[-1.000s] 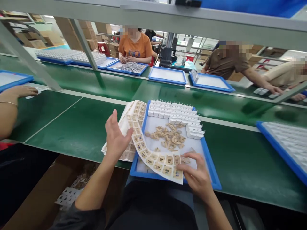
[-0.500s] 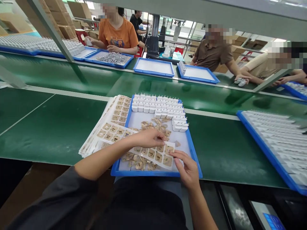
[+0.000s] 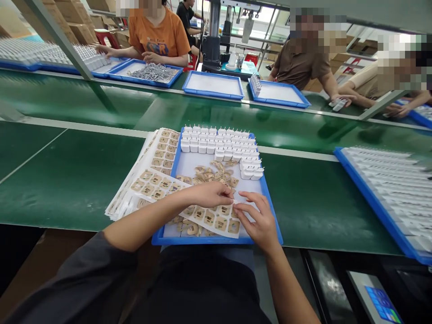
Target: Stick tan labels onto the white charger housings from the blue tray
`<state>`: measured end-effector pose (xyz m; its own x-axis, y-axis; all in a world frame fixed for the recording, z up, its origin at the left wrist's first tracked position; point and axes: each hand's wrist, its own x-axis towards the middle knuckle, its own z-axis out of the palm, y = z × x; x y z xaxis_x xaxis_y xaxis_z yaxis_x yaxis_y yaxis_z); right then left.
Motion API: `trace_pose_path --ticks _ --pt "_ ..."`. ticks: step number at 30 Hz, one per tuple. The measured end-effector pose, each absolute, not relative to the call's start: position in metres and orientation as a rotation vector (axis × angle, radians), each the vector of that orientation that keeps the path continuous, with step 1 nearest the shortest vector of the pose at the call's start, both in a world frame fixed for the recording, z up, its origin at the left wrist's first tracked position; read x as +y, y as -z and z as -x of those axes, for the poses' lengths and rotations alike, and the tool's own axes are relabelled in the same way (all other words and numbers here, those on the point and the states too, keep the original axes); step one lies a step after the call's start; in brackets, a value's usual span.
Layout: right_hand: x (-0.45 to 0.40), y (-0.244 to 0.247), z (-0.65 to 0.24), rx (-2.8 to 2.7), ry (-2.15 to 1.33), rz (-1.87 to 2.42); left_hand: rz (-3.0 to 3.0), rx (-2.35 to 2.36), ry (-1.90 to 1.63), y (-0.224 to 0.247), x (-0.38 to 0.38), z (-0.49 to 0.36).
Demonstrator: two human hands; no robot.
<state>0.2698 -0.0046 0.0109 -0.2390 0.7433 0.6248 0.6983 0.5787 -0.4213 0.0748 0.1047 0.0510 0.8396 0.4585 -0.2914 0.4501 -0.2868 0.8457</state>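
Observation:
A sheet of tan die-cut stickers (image 3: 209, 219) lies slantwise over the front of a blue-rimmed tray (image 3: 275, 216). My left hand (image 3: 214, 194) rests on its upper edge, thumb and fingertips closed on the sheet near the right end. At that same end, thumb and index finger of my right hand (image 3: 259, 221) pinch the edge by a corner sticker, the other fingers apart. Whether the sticker is lifting cannot be made out. Loose tan sticker pieces (image 3: 219, 172) are heaped in the tray, partly under the sheet. White plug-like blocks with pins (image 3: 224, 154) stand in rows behind them.
A stack of sticker sheets (image 3: 126, 186) lies left of the tray on the green belt (image 3: 303, 198). Another blue tray of white parts (image 3: 381, 193) is at right. Across the belt, co-workers sit behind blue trays (image 3: 212, 84), one with metal parts (image 3: 153, 73).
My right hand has shifted left and slightly up along the sheet's end, its upper fingers spreading. My left hand stays on the sheet. The view has tilted slightly.

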Motion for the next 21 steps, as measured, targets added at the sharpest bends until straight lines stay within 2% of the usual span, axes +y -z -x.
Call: trace_pose_path --ticks 21 --pt "-0.006 -0.002 -0.285 -1.983 -0.104 1.088 -1.836 0.656 0.090 -0.047 0.106 -0.093"
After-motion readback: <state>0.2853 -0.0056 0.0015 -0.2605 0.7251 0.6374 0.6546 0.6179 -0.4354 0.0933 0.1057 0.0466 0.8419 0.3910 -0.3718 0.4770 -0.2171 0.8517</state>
